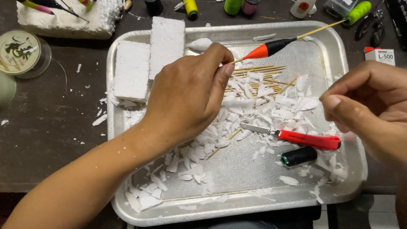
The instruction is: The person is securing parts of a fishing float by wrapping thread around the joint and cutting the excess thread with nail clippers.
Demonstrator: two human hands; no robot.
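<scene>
Left hand [186,95] is over the middle of the metal tray [335,55], fingers pinched shut on the thin wooden stem of a fishing float [271,47]. The float's body is orange at the hand end and black above, and its stick runs out toward 2 o'clock and ends in a yellow-green tip past the tray rim. It is held clear of the tray, tilted, not resting on anything.

Right hand [369,101] is at 3 o'clock from the left hand, over the tray's right edge. Thumb and forefinger are closed together in a narrow pinch. Can't tell whether anything sits between them; nothing shows.

Tray sits on a dark counter [55,114] and is littered with white foam shavings [263,106], thickest in the centre and toward 7 o'clock. A bundle of thin wooden skewers [258,70] lies just under the float, partly buried in shavings. Two white foam blocks [146,59] lie side by side at the tray's 10 o'clock corner, the taller one overhanging the rim.

Between the hands and lower: a craft knife with a red handle [307,139], blade pointing toward 9 o'clock, lying flat on the shavings. Just below it, at 5 o'clock from the left hand, is a small black spool [299,156] on its side, near the knife handle.

Off the tray at 9 o'clock: a round clear spool of line [19,53]. Thread spools sit along the counter's top edge.
</scene>
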